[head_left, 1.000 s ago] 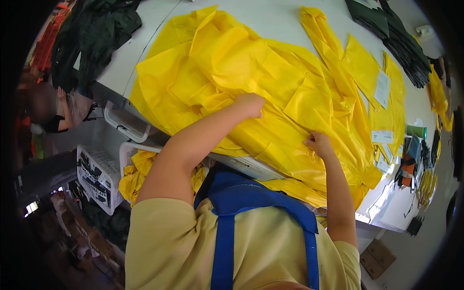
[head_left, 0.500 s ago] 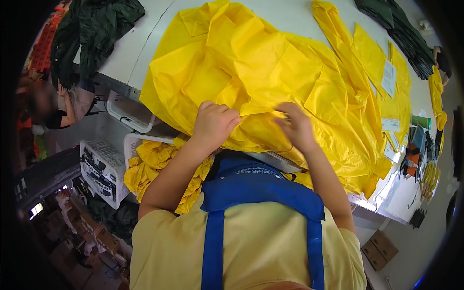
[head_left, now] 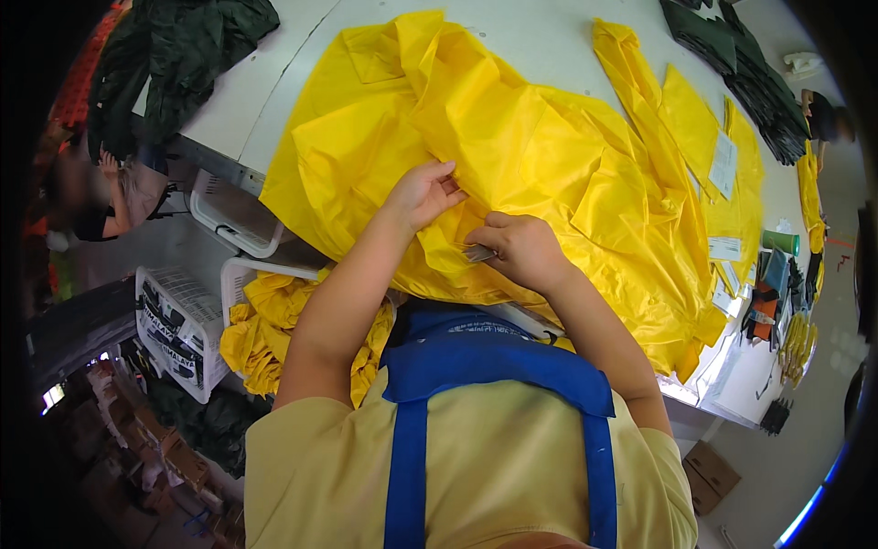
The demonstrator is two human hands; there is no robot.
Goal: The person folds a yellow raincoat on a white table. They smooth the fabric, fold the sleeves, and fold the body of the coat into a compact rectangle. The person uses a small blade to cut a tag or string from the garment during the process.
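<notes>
A large yellow garment of shiny, waterproof-looking fabric lies heaped over the table in front of me. My left hand rests against its middle with loosely bent fingers, somewhat apart, gripping nothing that I can see. Just to its right and nearer to me, my right hand is closed around a small metal tool that looks like thread snips. The tool's grey tip sticks out toward the left, close over the fabric; its other end is hidden in my palm.
The white table bears dark green garments at far left and folded green ones at far right. Yellow pieces with paper labels lie right. A crumpled yellow pile fills a basket at left. Another person is beyond.
My left hand has moved up and right and loosened its pinch on the fabric. My right hand has come left and lower; the metal tool now shows in it.
</notes>
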